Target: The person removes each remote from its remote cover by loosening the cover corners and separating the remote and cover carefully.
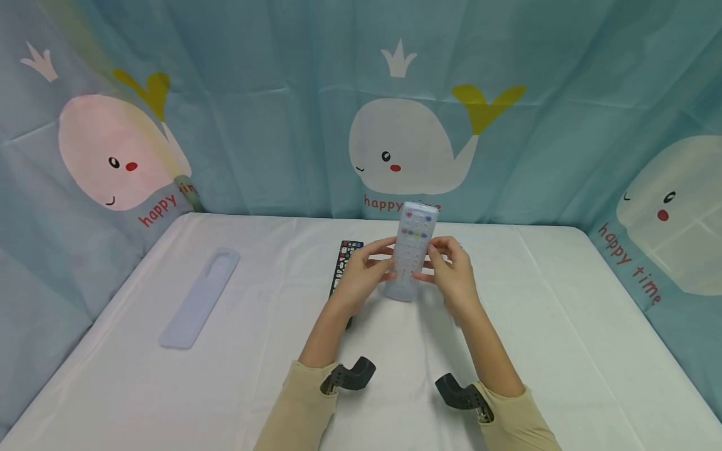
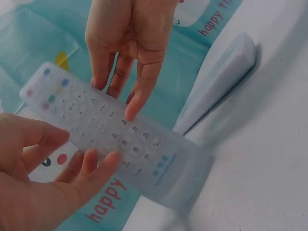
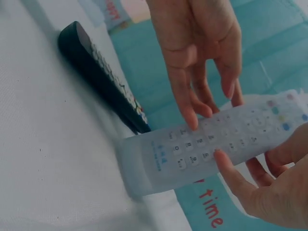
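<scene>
The person wears a long-sleeved top in a light tan colour; the left sleeve [image 1: 296, 407] and the right sleeve [image 1: 516, 416] both end short of the wrist, leaving the forearms bare. A black camera mount [image 1: 350, 376] sits at the left cuff, and a matching black mount [image 1: 459, 393] at the right cuff. The hands are bare, without rings or gloves.

Looks like a staged recording corner: white cloth-covered table [image 1: 564, 326] enclosed by hanging teal whale-print fabric backdrop [image 1: 271, 125].
</scene>
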`<state>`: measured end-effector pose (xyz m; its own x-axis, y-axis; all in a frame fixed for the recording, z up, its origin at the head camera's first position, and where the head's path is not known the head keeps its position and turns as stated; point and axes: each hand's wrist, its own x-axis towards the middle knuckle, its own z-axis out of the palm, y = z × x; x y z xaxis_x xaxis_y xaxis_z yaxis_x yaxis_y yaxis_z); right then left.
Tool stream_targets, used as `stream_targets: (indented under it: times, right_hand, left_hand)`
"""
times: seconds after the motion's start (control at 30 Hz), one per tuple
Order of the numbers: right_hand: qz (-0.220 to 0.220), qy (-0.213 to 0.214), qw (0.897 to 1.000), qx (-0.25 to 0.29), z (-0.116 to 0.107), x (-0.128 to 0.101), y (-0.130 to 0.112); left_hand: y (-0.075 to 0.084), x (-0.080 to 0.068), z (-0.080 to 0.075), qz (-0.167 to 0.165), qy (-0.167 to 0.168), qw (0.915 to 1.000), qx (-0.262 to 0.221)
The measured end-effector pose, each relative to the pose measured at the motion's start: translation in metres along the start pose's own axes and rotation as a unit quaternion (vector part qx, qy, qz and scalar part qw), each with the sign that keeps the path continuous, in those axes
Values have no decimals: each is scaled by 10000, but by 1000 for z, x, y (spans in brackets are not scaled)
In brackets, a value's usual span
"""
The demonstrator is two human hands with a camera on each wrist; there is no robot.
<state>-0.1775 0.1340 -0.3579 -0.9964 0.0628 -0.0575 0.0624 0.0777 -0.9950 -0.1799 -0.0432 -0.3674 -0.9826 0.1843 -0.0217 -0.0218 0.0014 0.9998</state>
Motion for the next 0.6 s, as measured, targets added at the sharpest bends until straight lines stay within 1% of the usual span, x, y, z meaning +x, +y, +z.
stream_targets:
  times: [0.17, 0.37, 0.47, 0.6]
  right_hand:
    - [-69, 98, 9997, 214, 1, -1, -2]
    - [-113, -2, 9991, 419, 0, -2, -4]
    - [-135, 38, 9989, 447, 0, -3, -4]
    - [-189, 208, 9993, 234, 1, -3, -4]
  left_hand:
    - [3, -1, 0, 31, 62, 9997, -247]
    - [6, -1, -1, 166, 108, 9986, -500]
    - [6, -1, -1, 230, 102, 9985, -496]
    - [3, -2, -2, 328, 118, 9992, -177]
